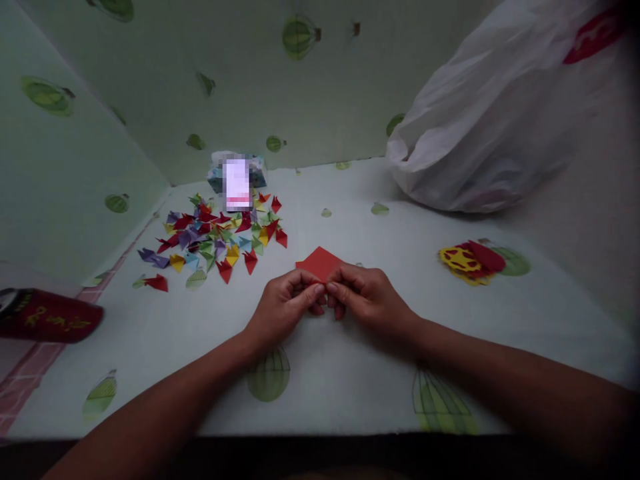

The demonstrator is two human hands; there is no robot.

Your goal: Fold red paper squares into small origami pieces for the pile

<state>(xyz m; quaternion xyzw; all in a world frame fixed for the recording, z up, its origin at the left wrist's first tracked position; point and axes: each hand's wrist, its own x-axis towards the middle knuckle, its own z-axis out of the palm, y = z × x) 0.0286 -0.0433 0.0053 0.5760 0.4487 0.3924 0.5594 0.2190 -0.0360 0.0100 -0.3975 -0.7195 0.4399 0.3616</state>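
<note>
A piece of red origami paper (pixel 320 261) is held between my two hands above the middle of the table. Its upper corner points away from me, and the near edge is hidden by my fingers. My left hand (pixel 295 297) pinches it from the left with thumb and bent fingers. From the right, my right hand (pixel 363 293) pinches it close by, the two thumb tips almost meeting. Beyond my left hand lies a spread of small folded paper figures (pixel 215 233) in red, yellow, green, purple and blue.
Behind the folded figures, a lit phone (pixel 237 183) leans against a tissue box (pixel 259 172). A red can (pixel 50 315) stands at the left edge. Yellow and red cut-out pieces (pixel 470 260) lie to the right, below a large white plastic bag (pixel 480 127).
</note>
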